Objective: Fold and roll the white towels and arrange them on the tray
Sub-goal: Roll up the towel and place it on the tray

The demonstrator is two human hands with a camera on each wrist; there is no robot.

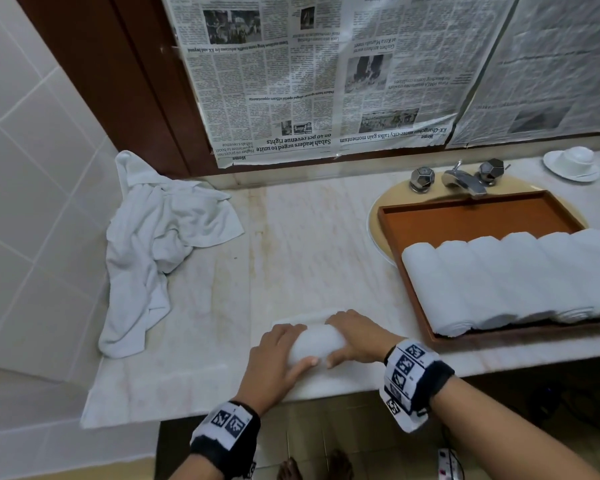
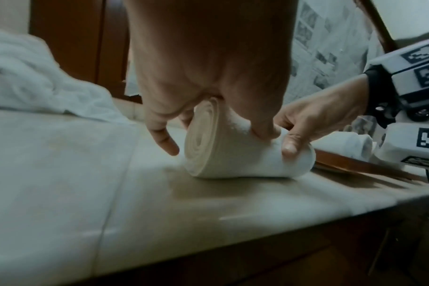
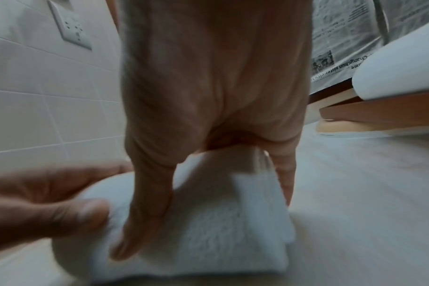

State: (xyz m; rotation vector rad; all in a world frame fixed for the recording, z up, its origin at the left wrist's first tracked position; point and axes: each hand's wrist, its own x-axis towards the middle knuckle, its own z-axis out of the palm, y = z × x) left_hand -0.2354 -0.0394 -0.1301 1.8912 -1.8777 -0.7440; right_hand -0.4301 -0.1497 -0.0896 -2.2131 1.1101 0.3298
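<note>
A white towel roll (image 1: pixel 317 342) lies near the counter's front edge, with a short flat tail still lying beyond it. My left hand (image 1: pixel 291 344) grips the roll's left end, fingers over the top and thumb on the near side. My right hand (image 1: pixel 340 341) grips its right end the same way. The left wrist view shows the spiral end of the roll (image 2: pixel 201 143) under my left hand (image 2: pixel 208 116). In the right wrist view my right hand (image 3: pixel 208 183) straddles the roll (image 3: pixel 208 232). The brown tray (image 1: pixel 465 223) holds several rolled towels (image 1: pixel 516 278) in a row.
A heap of unfolded white towels (image 1: pixel 160 237) lies at the counter's back left against the tiled wall. The tray sits over the sink, below the tap (image 1: pixel 465 180). A white cup and saucer (image 1: pixel 572 162) stand at the far right. Newspaper covers the mirror.
</note>
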